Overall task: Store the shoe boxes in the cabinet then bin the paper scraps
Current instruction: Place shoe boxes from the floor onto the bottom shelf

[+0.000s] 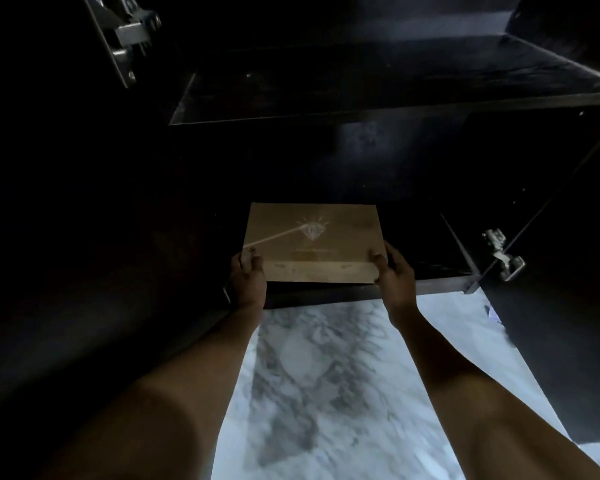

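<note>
One head-worn, wide-angle view is given. It is aimed forward and steeply down into the dark open cabinet [326,161], from close by. Both forearms are seen running from the near edge up to the left hand [247,282] and right hand [395,277]. The shoe box [312,233] is framed at centre, the upper shelf [361,84] far beyond it, the marbled floor [326,375] nearest.

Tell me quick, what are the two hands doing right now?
Left hand: closed on the near left corner of the brown shoe box.
Right hand: closed on the box's near right corner.
</note>
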